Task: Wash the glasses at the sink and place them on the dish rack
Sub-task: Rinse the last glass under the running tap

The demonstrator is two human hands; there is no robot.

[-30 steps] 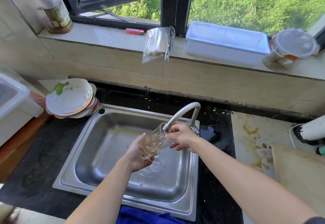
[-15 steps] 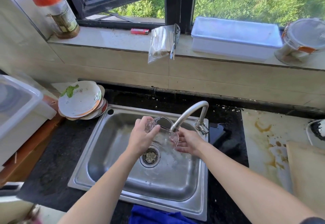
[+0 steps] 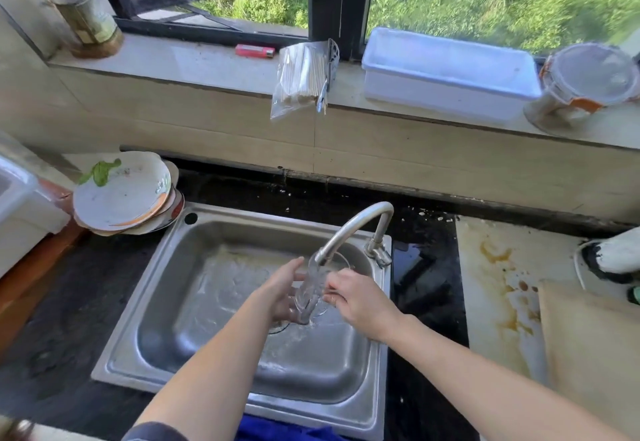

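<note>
A clear drinking glass [image 3: 309, 290] stands nearly upright under the curved metal faucet [image 3: 349, 229], above the steel sink [image 3: 180, 288]. My left hand [image 3: 282, 293] cups the glass from the left side. My right hand [image 3: 358, 298] touches its right side with the fingers on the wall of the glass. Water seems to run over the glass, and the stream is blurred. No dish rack is recognisable in this view.
Stacked dirty plates [image 3: 126, 194] sit at the sink's back left corner. A white container [image 3: 20, 205] is at the far left. A stained board [image 3: 498, 288] and a wooden board [image 3: 592, 354] lie right of the sink. A blue cloth [image 3: 277, 428] hangs at the front edge.
The glass went from tilted on its side to nearly upright beneath the spout. Both hands closed in around it, and the camera tilted slightly.
</note>
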